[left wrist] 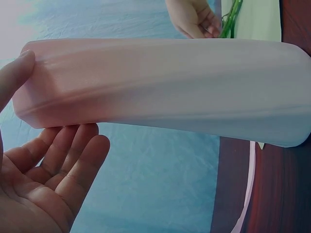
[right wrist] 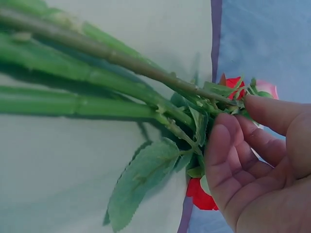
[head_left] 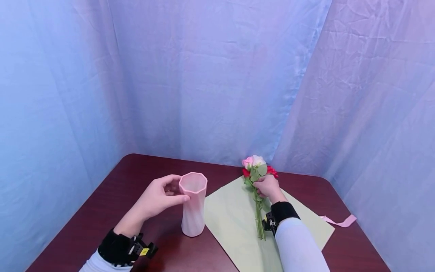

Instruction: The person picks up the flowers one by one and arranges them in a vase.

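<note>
A pink-to-white vase (head_left: 193, 213) with a faceted, twisted body stands upright on the table. My left hand (head_left: 159, 197) holds it near the rim, thumb on the near side and fingers behind. Its thumb and curled fingertips touch the vase (left wrist: 165, 87) in the left wrist view. To the right, my right hand (head_left: 269, 187) grips a bunch of roses (head_left: 257, 160) just below the blooms. Pink, white and red heads show at the far end; green stems (right wrist: 97, 77) run toward me. Leaves partly hide the pinch in the right wrist view.
A pale green sheet of wrapping paper (head_left: 227, 219) lies under the roses. A pink ribbon (head_left: 343, 222) sticks out past its right corner. The dark red table (head_left: 146, 166) is bordered by hanging blue cloth (head_left: 204, 94) at the back and sides.
</note>
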`<control>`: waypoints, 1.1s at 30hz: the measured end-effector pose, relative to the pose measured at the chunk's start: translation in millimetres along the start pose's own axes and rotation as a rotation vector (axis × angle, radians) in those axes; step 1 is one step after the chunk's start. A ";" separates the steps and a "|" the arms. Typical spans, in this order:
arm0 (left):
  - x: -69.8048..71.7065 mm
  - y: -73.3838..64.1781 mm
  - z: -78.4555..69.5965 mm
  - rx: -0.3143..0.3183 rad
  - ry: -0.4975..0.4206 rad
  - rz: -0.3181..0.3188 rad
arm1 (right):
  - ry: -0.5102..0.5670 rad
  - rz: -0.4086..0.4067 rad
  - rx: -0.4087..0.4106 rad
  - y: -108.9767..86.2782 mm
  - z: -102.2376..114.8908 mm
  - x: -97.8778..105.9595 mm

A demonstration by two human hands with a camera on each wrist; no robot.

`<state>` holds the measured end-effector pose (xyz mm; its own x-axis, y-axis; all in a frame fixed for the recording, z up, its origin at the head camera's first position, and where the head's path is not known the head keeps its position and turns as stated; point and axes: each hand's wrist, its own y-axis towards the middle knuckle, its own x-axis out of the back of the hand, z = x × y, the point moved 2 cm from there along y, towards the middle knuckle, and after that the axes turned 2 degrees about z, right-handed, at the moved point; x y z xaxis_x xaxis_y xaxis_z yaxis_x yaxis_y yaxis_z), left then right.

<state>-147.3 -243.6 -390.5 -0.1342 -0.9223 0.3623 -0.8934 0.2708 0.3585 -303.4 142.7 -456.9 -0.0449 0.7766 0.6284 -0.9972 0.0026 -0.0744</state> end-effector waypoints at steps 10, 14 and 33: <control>-3.4 0.8 -0.2 0.003 0.003 0.003 | -0.096 -0.016 0.009 7.2 1.1 -6.1; -6.0 1.7 -0.7 0.003 -0.005 0.007 | -0.133 -0.010 0.004 9.0 0.9 -7.1; -7.3 3.6 1.0 0.016 -0.018 0.001 | 0.006 0.029 -0.022 12.1 -1.4 -9.6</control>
<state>-150.0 -236.1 -392.7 -0.1429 -0.9270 0.3468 -0.8999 0.2676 0.3445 -315.0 136.1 -464.9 -0.0732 0.7803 0.6212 -0.9939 -0.0059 -0.1097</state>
